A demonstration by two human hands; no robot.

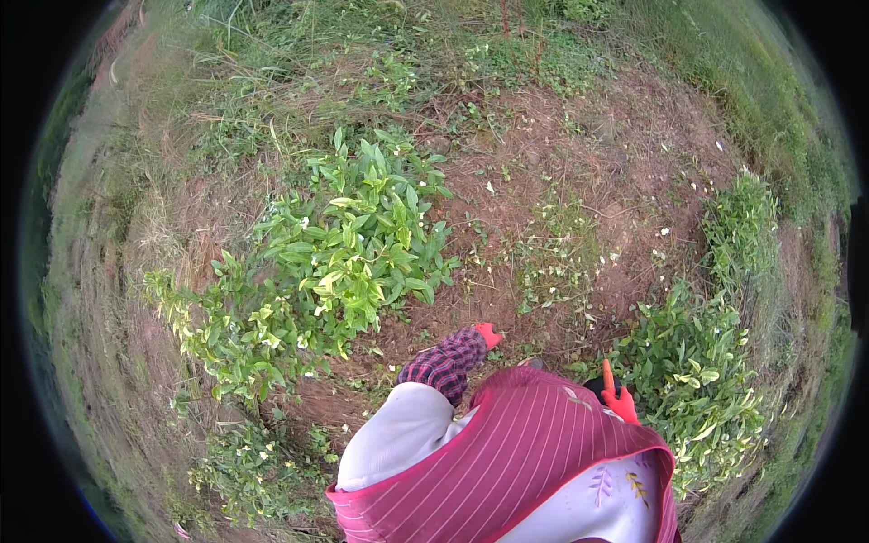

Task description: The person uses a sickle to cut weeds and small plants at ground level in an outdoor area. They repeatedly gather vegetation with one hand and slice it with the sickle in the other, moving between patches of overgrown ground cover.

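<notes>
My left hand (489, 335), in a red glove below a plaid sleeve, reaches low over the soil beside the leafy green bush (370, 237). Its fingers are small and partly hidden, and I cannot tell whether they hold anything. On the right, my right hand (620, 405), also red-gloved, is around an orange handle (608, 377) that points away from me. A dark, rounded thing sits just behind this handle, partly covered. Another leafy bush (692, 380) stands close to the right hand. The striped red apron hides the ground directly beneath me.
Cut weeds and small leaves (553, 271) litter the reddish soil (495, 224) ahead. White-flowered shrubs (251, 461) stand at the lower left, and another shrub (740, 224) at the right. Tall grass (760, 81) borders the bare ground.
</notes>
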